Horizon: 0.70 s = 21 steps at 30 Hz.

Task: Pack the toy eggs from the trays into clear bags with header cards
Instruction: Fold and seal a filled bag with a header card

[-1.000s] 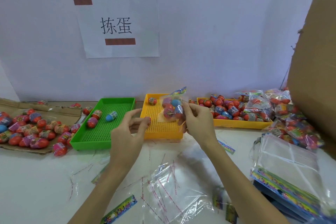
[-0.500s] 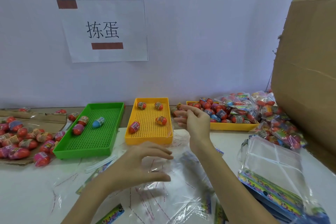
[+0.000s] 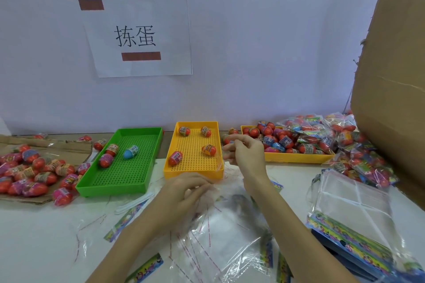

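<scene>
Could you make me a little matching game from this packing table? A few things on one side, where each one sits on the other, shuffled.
Things:
1. blue egg
2. sign
3. cardboard box
4. empty bags

Places:
A. taped to the wall
B. stacked at the table's near right
C. in the green tray
D. standing at the far right

Pairs: 1-C, 2-A, 3-D, 4-B
</scene>
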Each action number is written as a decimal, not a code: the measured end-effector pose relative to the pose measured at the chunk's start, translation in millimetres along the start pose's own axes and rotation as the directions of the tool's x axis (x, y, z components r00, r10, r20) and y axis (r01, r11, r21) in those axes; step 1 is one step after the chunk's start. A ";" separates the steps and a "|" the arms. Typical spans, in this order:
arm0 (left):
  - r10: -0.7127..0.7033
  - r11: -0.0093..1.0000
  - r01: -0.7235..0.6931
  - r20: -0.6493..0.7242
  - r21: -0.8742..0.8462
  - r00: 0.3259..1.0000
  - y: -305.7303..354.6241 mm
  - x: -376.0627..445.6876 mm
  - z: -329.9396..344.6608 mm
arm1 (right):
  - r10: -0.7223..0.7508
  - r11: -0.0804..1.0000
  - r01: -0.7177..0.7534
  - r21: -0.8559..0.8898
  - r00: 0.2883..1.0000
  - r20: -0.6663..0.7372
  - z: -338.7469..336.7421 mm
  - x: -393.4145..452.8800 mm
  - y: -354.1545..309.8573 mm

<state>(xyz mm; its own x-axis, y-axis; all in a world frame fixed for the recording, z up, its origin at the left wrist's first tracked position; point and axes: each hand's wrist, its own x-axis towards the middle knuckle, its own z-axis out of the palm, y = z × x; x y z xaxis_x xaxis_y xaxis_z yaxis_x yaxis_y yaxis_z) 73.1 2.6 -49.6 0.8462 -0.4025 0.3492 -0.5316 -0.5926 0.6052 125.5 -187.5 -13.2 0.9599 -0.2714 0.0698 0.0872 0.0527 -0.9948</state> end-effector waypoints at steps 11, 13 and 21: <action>-0.526 0.747 0.195 -0.387 -0.635 0.757 -7.6 4.4 -25.1 | -0.188 0.951 0.295 -0.096 0.794 0.579 7.5 -18.5 -15.0; -0.564 0.693 0.188 -0.361 -0.696 0.743 -9.8 2.5 -28.2 | -0.176 0.918 0.359 -0.168 0.747 0.641 11.9 -22.8 -12.4; -0.600 0.216 0.126 -0.030 -0.968 0.800 3.4 11.5 -37.9 | -0.122 0.976 0.194 -0.100 0.865 0.487 12.3 -18.5 -4.1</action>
<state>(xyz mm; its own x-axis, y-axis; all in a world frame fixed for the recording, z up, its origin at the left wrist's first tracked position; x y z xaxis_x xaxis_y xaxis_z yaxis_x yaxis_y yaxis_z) 82.4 22.4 -16.4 0.9966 0.0541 -0.0624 0.0274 0.4966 0.8676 110.7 -170.9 -9.4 0.9491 0.2272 0.2179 0.2449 -0.0979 -0.9646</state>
